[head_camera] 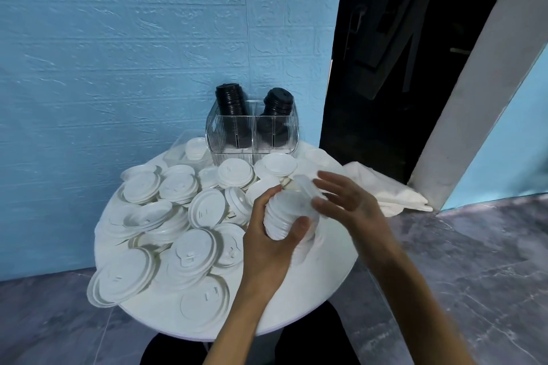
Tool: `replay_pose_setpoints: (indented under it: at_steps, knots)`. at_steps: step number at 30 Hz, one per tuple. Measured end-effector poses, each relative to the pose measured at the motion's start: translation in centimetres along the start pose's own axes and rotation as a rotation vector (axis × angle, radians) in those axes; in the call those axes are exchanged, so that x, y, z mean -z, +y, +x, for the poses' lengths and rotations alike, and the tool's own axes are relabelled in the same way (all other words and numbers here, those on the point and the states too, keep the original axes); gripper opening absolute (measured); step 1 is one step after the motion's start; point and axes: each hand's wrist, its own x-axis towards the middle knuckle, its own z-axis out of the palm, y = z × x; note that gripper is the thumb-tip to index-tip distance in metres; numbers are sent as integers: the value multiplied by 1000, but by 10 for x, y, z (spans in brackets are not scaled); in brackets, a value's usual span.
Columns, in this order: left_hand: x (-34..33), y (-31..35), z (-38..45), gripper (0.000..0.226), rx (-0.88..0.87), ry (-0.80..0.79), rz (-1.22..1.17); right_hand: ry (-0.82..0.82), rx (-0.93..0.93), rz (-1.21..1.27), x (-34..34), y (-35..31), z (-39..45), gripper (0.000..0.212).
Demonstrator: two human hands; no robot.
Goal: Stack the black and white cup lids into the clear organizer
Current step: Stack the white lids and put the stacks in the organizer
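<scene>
Left hand (268, 234) curls round the nested stack of white plastic cup lids (289, 216); right hand (341, 201), fingers spread, caps its top; square the rims before lifting toward the ribbed clear organizer (252, 133) beyond

Loose white lids (189, 234) are crowding the left and middle of the round table (332, 272), leaving bare tabletop only along its right edge. Two black lid stacks (231, 99) are rising out of the clear organizer (252, 135), filling its rear compartments; the blue wall (133, 53) is closing in just behind.
</scene>
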Motion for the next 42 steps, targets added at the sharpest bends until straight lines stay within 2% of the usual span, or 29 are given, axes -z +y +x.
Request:
replay_pose_setpoints:
  at_steps: [6, 10, 15, 20, 23, 30, 37, 42]
  knots:
    - [5, 10, -4, 66, 31, 17, 21, -96, -19, 45, -33, -7, 0, 46]
    - [11, 7, -5, 84, 26, 21, 42, -170, -51, 49, -37, -7, 0, 42]
    - [10, 1, -3, 90, -41, 17, 152, -203, -83, 145, -45, -5, -2, 46]
    - [12, -4, -3, 74, -17, 40, 120, -228, -120, 209, -50, -2, -5, 48]
    - [13, 4, -5, 64, -15, 70, 71, -206, -154, 241, -53, -7, -7, 38]
    - [17, 23, -5, 70, -99, 111, 4, -180, -300, 346, -68, -24, -14, 28]
    - [27, 34, -5, 65, -87, 34, 41, -25, -252, 284, -71, -37, -13, 26]
    - [33, 52, -5, 45, 32, 29, -80, -27, -223, 261, -75, -46, -16, 31]
